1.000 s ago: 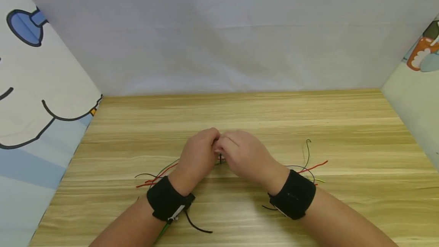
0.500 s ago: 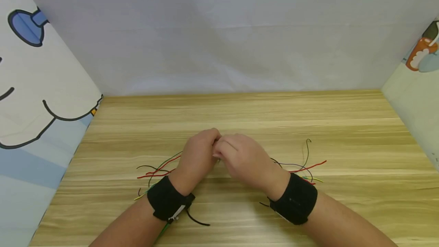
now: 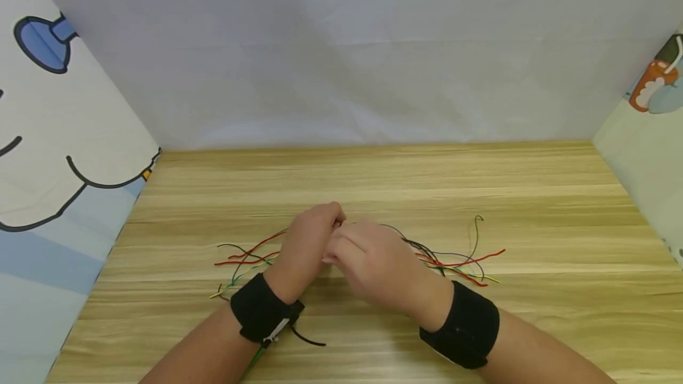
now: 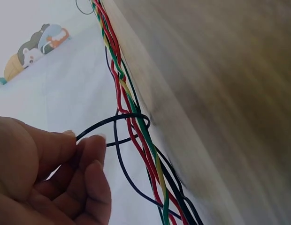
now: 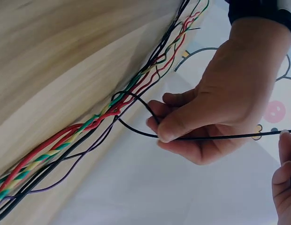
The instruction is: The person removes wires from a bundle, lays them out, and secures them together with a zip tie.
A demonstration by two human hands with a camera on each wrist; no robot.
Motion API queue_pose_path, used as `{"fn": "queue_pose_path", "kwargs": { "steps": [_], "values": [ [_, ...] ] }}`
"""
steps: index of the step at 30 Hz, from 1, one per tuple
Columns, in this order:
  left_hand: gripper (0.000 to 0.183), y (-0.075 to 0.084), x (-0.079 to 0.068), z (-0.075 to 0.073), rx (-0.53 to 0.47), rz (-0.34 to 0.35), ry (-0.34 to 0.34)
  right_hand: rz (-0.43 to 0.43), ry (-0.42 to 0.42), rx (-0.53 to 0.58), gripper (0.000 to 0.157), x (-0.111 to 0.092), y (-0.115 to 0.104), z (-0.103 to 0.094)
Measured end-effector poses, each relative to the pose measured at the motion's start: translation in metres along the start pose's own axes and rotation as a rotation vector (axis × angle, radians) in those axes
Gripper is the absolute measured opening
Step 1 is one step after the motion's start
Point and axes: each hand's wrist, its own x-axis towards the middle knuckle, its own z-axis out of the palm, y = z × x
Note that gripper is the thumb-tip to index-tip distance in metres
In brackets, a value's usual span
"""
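Observation:
A bundle of red, green, yellow and black wires (image 4: 136, 122) runs crosswise under both hands. Around it passes a loop of thin black wire (image 5: 230, 137). My left hand (image 3: 308, 242) pinches this black wire between thumb and fingers where its two strands meet, just off the bundle; the left wrist view shows the thumb and fingertips closed there. From that pinch one strand stretches straight to my right hand (image 5: 285, 183), whose fingertips hold it at the edge of the right wrist view. In the head view the right hand overlaps the left, hiding the loop.
Loose wire ends fan out left (image 3: 235, 262) and right (image 3: 480, 262) of the hands on the wood-grain table (image 3: 373, 176). A white backdrop (image 3: 341, 76) stands behind, with cartoon-printed panels (image 3: 69, 129) at the sides. Both wrists wear black bands (image 3: 463, 325).
My right hand has moved down and slightly left in the head view. The left hand stays nearly in place. The bundle has shifted, and more of the wire ends show on both sides.

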Motion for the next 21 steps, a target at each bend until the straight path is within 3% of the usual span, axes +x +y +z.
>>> {"fn": "queue_pose_path", "kwargs": {
  "steps": [12,21],
  "values": [
    [0.022,0.0,0.004,0.002,0.021,-0.142,-0.138,-0.074,0.057,0.073,0.009,0.007,-0.015,-0.012],
    [0.017,-0.001,0.001,0.003,0.084,-0.126,-0.184,-0.107,0.067,0.118,0.014,0.011,-0.031,-0.019]
  ]
}}
